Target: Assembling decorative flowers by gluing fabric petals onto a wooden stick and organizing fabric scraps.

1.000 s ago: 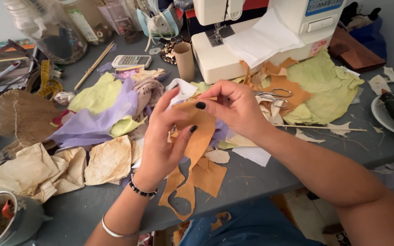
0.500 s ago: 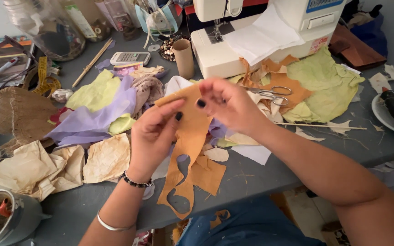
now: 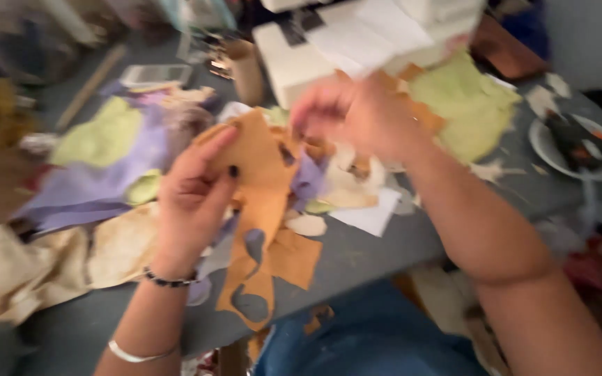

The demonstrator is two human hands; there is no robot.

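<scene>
the left hand [image 3: 193, 202] pinches a ragged orange fabric strip with cut-out holes [image 3: 263, 209], dangling over the grey table [image 3: 357, 257] edge. the right hand [image 3: 357, 115] is blurred; its grip unclear.

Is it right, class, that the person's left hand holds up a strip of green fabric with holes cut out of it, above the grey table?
Not quite. The head view shows the left hand holding an orange fabric strip, not a green one. The rest stands: the strip has holes cut out and hangs above the grey table.
</scene>
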